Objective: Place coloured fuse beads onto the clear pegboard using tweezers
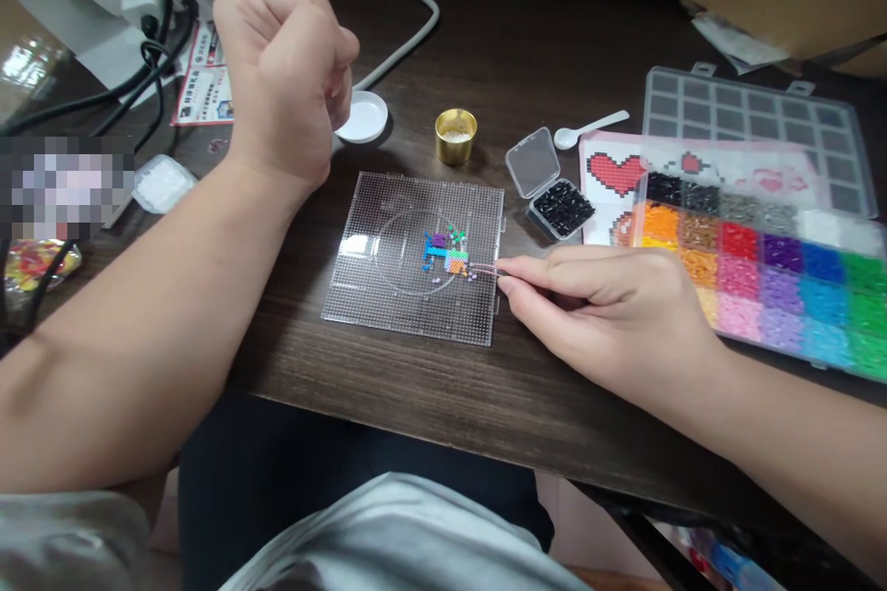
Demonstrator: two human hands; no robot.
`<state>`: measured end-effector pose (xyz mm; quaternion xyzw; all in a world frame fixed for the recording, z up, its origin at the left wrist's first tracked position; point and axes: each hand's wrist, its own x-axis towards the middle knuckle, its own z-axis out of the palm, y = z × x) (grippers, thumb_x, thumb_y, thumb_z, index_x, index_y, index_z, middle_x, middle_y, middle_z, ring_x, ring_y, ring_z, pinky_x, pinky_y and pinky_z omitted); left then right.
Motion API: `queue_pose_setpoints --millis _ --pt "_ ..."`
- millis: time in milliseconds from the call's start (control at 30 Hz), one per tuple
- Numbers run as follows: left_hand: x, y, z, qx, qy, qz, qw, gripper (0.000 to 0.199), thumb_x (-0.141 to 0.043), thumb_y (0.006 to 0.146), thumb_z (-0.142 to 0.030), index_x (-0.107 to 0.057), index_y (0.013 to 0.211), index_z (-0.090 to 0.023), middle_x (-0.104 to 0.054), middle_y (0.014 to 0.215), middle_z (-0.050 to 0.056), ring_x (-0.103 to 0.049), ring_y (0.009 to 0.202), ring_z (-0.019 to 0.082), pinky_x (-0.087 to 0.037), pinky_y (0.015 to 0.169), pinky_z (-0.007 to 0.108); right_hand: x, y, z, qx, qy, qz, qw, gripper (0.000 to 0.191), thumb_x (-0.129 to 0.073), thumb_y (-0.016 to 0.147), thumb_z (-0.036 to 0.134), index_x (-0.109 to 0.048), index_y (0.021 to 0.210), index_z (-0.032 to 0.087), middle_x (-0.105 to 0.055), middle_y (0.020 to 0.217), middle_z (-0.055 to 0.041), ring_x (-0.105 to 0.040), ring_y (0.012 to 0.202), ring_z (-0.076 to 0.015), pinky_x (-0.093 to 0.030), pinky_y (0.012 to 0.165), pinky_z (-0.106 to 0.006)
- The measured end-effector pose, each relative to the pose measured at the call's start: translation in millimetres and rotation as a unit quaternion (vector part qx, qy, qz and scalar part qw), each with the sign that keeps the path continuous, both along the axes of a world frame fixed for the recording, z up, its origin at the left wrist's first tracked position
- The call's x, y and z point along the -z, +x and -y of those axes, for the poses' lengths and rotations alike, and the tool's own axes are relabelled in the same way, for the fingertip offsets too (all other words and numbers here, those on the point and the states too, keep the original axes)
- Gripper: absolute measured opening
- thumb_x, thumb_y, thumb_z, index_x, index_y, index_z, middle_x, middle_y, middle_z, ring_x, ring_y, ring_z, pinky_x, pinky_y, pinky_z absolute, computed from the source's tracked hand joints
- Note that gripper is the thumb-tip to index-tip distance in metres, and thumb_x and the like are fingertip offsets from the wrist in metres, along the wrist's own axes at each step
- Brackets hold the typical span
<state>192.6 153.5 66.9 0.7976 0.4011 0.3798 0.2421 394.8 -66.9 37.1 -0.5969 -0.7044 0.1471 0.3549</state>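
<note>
Lying on the pegboard [402, 312], beads [455, 259] are pointed at by tweezers [488, 271] pinched in the right hand [613, 300] at the board's right. Left of the board, the left hand [287, 78] is curled into a fist.

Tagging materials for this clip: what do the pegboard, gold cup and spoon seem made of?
Pegboard: likely clear, glossy plastic; the dark table shows through. Gold cup: shiny, probably metal from its bright reflections, perhaps coated plastic. Spoon: probably smooth plastic, evenly white.
</note>
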Motion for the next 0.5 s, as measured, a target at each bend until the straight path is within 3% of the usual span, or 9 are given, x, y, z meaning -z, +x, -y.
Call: queue_pose_setpoints --millis 100,167,200,233,300,500 --pt "5.8 0 -5 0.04 -0.043 0.063 0.996 0.036 -0.032 0.096 -0.016 -0.034 0.061 -0.024 -0.028 0.059 -0.009 -0.033 0.058 0.0 -0.033 0.056 0.025 -2.0 0 -1 0.005 -0.015 -0.011 1.0 0.023 -0.075 0.104 0.013 -0.096 0.101 0.021 -0.086 0.081 -0.0012 -0.078 0.064 -0.0125 -0.058 0.056 -0.023" --pt "14.2 4 -15 0.075 -0.068 0.14 0.985 0.035 -0.048 0.094 -0.021 -0.041 0.059 -0.024 -0.03 0.056 -0.009 -0.033 0.052 0.0 -0.029 0.052 0.025 -4.2 0 -1 0.005 -0.028 -0.02 0.999 0.024 -0.075 0.103 0.012 -0.096 0.098 0.022 -0.086 0.081 -0.0008 -0.079 0.065 -0.0124 -0.058 0.057 -0.022" --pt "19.3 7 -21 0.097 -0.069 0.191 0.974 0.035 -0.056 0.089 -0.021 -0.044 0.056 -0.025 -0.03 0.053 -0.008 -0.032 0.048 0.002 -0.024 0.048 0.027 -5.5 0 -1 0.005 -0.035 -0.023 0.999 0.024 -0.074 0.103 0.012 -0.095 0.095 0.022 -0.086 0.08 -0.0007 -0.079 0.065 -0.0124 -0.058 0.058 -0.022" --pt "24.5 11 -27 0.1 -0.032 0.308 0.946 0.036 -0.059 0.075 -0.018 -0.038 0.047 -0.027 -0.019 0.046 -0.007 -0.019 0.039 0.003 -0.008 0.041 0.03 -6.7 0 -1 0.004 -0.041 -0.024 0.999 0.026 -0.074 0.102 0.011 -0.094 0.091 0.022 -0.085 0.079 -0.0006 -0.079 0.065 -0.0121 -0.058 0.059 -0.022" --pt "33.3 17 -39 0.12 -0.028 0.388 0.914 0.032 -0.061 0.063 -0.016 -0.04 0.043 -0.029 -0.017 0.043 -0.007 -0.013 0.035 0.005 0.002 0.039 0.033 -8.7 0 -1 0.004 -0.048 -0.023 0.999 0.029 -0.072 0.102 0.01 -0.092 0.084 0.021 -0.082 0.074 0.0003 -0.076 0.063 -0.0112 -0.057 0.058 -0.021" --pt "37.6 19 -48 0.127 -0.042 0.402 0.906 0.028 -0.061 0.059 -0.013 -0.047 0.04 -0.029 -0.02 0.041 -0.005 -0.013 0.032 0.009 0.002 0.037 0.036 -9.1 1 -1 -0.002 -0.047 -0.019 0.999 0.031 -0.071 0.102 0.011 -0.088 0.078 0.021 -0.076 0.067 0.0019 -0.073 0.06 -0.0103 -0.054 0.057 -0.022"
